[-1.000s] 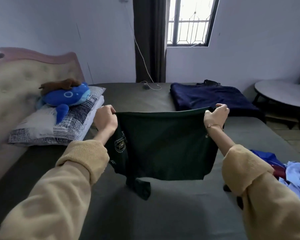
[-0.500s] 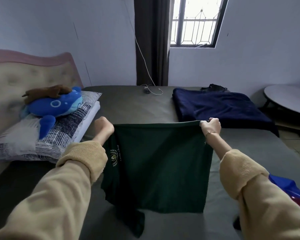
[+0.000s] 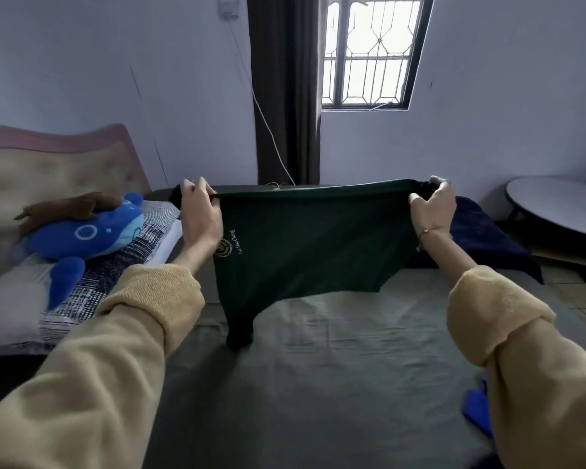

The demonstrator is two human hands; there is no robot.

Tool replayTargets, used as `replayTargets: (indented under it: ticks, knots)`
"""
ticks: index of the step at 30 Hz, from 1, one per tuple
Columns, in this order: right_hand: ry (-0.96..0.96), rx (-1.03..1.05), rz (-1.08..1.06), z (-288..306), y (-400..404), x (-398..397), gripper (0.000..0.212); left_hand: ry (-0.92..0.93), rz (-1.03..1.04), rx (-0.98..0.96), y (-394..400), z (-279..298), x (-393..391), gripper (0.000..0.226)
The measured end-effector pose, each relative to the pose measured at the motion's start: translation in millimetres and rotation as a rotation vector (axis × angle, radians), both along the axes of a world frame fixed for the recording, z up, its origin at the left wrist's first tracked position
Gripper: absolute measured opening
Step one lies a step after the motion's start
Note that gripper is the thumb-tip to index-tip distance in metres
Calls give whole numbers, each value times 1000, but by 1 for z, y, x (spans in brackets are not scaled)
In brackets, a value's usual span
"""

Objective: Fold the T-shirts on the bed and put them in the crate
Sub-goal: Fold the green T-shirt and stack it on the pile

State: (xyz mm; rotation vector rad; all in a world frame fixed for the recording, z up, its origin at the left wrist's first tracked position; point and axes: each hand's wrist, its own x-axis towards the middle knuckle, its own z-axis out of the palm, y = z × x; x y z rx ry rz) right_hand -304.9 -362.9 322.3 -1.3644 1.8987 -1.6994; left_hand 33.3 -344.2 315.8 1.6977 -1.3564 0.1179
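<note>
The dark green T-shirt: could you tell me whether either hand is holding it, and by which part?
Both hold the dark green T-shirt: the left hand and right hand each grip an end of its stretched top edge.

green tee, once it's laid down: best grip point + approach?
Take the green tee at its two top corners from the sides, where the left hand and right hand pinch it now. That edge is stretched straight; the bottom hangs loose with one trailing flap.

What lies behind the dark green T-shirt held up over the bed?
Behind the dark green T-shirt, the grey bedsheet runs back; a navy blanket shows at its right edge. The shirt hides the rest of it.
</note>
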Motion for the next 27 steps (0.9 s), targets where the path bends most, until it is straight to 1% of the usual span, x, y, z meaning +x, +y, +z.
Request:
replayTargets:
  ticks: [3,5,8,11,14,16,18,21,22,23,25,27]
  knots:
    - [25,52,-29,-25,18,-2,41,-47,-3,38,23,-28,-2,8]
    - [42,150,-41,-54,32,-2,36,-71,-9,117,39,-61,0,7]
    - [70,405,-65,-111,58,-4,32,-104,-20,285,67,-123,4,8]
    - [211,706,-52,-172,90,-9,35,-114,-43,449,105,-186,3,10]
    - [274,907,-44,-226,127,-13,36,-129,-68,623,148,-247,-1,11]
    - [324,997,-41,-257,149,-17,38,-122,-91,711,175,-277,-4,10]
    - [336,1119,-16,-297,184,-21,39,-213,-161,823,211,-316,-10,15]
    - [365,1286,-5,-334,232,-29,37,-348,-251,954,255,-357,-15,24]
    - [343,1324,-21,-348,248,-34,37,-369,-280,1008,268,-367,-17,25]
    - [332,1372,-38,-359,263,-37,38,-404,-305,1059,282,-375,-19,25]
    - [338,1439,-49,-375,289,-42,37,-570,-355,1183,301,-381,-28,26]
    - [327,1489,-85,-389,311,-44,36,-693,-398,1294,315,-380,-36,31]
